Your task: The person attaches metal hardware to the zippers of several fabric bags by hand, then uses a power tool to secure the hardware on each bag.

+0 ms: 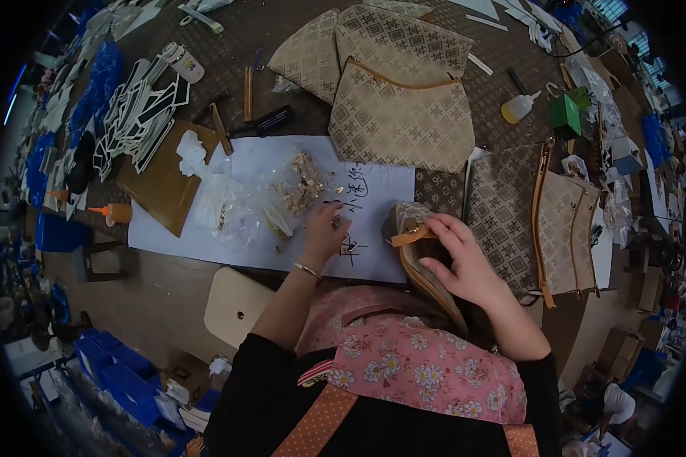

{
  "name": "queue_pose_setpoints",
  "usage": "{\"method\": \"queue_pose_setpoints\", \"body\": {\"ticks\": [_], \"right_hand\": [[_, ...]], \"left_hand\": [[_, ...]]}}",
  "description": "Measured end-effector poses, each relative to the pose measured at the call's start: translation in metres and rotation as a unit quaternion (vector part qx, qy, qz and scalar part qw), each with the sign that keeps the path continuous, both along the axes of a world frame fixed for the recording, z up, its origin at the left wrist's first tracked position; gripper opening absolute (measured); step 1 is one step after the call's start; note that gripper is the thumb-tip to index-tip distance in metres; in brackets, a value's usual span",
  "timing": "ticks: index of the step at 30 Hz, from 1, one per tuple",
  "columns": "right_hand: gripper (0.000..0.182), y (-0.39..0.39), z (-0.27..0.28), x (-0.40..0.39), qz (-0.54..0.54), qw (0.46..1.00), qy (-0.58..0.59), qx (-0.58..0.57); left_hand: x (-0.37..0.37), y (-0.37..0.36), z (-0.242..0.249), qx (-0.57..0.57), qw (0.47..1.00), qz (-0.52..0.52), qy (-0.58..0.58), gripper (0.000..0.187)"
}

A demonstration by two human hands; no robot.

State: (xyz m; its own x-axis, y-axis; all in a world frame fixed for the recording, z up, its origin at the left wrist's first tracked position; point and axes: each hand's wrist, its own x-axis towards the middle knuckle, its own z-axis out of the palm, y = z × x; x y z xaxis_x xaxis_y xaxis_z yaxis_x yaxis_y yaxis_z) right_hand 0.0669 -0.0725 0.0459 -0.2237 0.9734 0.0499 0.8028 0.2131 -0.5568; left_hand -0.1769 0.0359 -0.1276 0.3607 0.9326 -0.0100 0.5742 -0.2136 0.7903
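Note:
My right hand [465, 263] grips the upper edge of a brown patterned handbag [434, 286], thumb and fingers closed around it beside a tan leather tab [411, 236] with gold-coloured metal on it. The bag leans from the table edge towards my lap. Over the white paper [389, 190], my left hand [326, 234] has its fingers curled together; whatever lies between them is too small to make out. Close by is a clear plastic bag [301, 183] of small gold-coloured metal pieces. Another clear plastic bag [225, 209] with small parts lies further left.
Patterned bags [404, 114] are stacked at the back, and more zippered bags [511, 213] lie at right. A hammer [221, 129], a glue bottle [518, 108], an orange-tipped bottle [114, 213], a white jar [183, 62] and a pile of cut pieces [141, 110] surround the paper.

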Motion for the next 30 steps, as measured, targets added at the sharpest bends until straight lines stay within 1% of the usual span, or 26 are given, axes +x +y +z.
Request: {"method": "queue_pose_setpoints", "body": {"ticks": [1,2,4,5,7,8,9,10,11,13,14,15,16,17,18,19,21,22,23,24,25,26,27,28,29,30], "right_hand": [[0.053,-0.001,0.002,0.002,-0.022,0.996,0.075,-0.036],[0.051,0.000,0.005,0.005,-0.044,0.985,0.149,-0.069],[0.050,0.003,0.010,0.011,-0.038,0.986,0.149,-0.057],[0.049,0.004,0.014,0.014,-0.030,0.987,0.150,-0.049],[0.047,0.008,0.020,0.015,-0.023,0.985,0.166,-0.036],[0.044,0.010,0.022,0.014,-0.013,0.983,0.182,-0.026],[0.044,0.012,0.025,0.012,-0.016,0.983,0.182,-0.022],[0.041,0.012,0.026,0.009,-0.014,0.982,0.190,-0.002],[0.038,0.012,0.027,0.005,-0.012,0.980,0.197,0.018],[0.036,0.011,0.026,-0.003,-0.006,0.972,0.234,0.010],[0.035,0.012,0.025,-0.007,0.003,0.963,0.271,0.002],[0.033,0.013,0.020,-0.010,0.021,0.962,0.269,0.046],[0.033,0.011,0.020,-0.011,0.020,0.962,0.269,0.049],[0.031,0.009,0.020,-0.013,0.000,0.948,0.319,0.024],[0.029,0.006,0.020,-0.013,-0.019,0.930,0.367,-0.001],[0.029,0.006,0.014,-0.008,-0.020,0.930,0.366,0.001],[0.028,0.006,0.000,0.004,0.017,0.944,0.322,0.071],[0.028,0.004,0.000,0.006,0.016,0.944,0.321,0.073],[0.025,0.002,0.005,0.007,-0.025,0.934,0.353,0.042],[0.023,0.000,0.008,0.008,-0.065,0.921,0.384,0.010],[0.023,0.000,0.004,0.010,-0.067,0.921,0.384,0.012],[0.020,0.000,-0.004,0.012,-0.093,0.899,0.428,-0.012],[0.018,-0.001,-0.009,0.014,-0.118,0.874,0.470,-0.036],[0.018,-0.002,-0.010,0.014,-0.119,0.874,0.470,-0.034],[0.018,-0.002,-0.011,0.014,-0.105,0.835,0.536,-0.064],[0.019,-0.003,-0.012,0.015,-0.090,0.790,0.599,-0.094]], "left_hand": [[-0.007,0.006,-0.016,0.053,0.996,0.041,0.062,0.031],[-0.012,0.010,-0.030,0.056,0.996,0.039,0.060,0.031],[-0.015,0.017,-0.039,0.101,0.987,0.018,0.123,0.021],[-0.015,0.018,-0.043,0.104,0.987,0.016,0.121,0.021],[-0.011,0.018,-0.032,0.015,0.996,0.042,0.077,0.014],[-0.007,0.016,-0.026,0.019,0.996,0.040,0.077,0.014],[0.000,0.012,-0.010,-0.054,0.994,0.074,-0.064,0.014],[0.007,0.004,0.011,-0.129,0.965,0.106,-0.202,0.013],[0.017,-0.008,0.042,-0.129,0.966,0.103,-0.201,0.013],[0.037,-0.036,0.110,-0.168,0.921,0.039,-0.350,0.014],[0.044,-0.045,0.124,-0.167,0.921,0.037,-0.350,0.014],[0.049,-0.053,0.134,-0.151,0.913,-0.025,-0.377,0.015],[0.054,-0.057,0.142,-0.134,0.901,-0.088,-0.402,0.017],[0.060,-0.059,0.149,-0.133,0.902,-0.090,-0.401,0.017],[0.066,-0.061,0.156,-0.209,0.872,-0.070,-0.437,0.017],[0.070,-0.061,0.159,-0.283,0.835,-0.049,-0.469,0.017],[0.069,-0.056,0.160,-0.305,0.818,-0.047,-0.486,0.016],[0.068,-0.054,0.161,-0.327,0.800,-0.044,-0.502,0.016],[0.067,-0.054,0.164,-0.326,0.800,-0.046,-0.501,0.016],[0.067,-0.054,0.168,-0.199,0.900,-0.077,-0.381,0.015],[0.068,-0.055,0.171,-0.062,0.962,-0.105,-0.245,0.014],[0.071,-0.051,0.171,-0.061,0.962,-0.107,-0.244,0.014],[0.076,-0.045,0.171,0.144,0.970,-0.131,-0.149,0.014],[0.079,-0.041,0.169,0.342,0.927,-0.147,-0.047,0.014],[0.079,-0.041,0.159,0.343,0.926,-0.148,-0.048,0.014],[0.078,-0.040,0.150,0.254,0.952,-0.149,-0.084,0.014]]}}
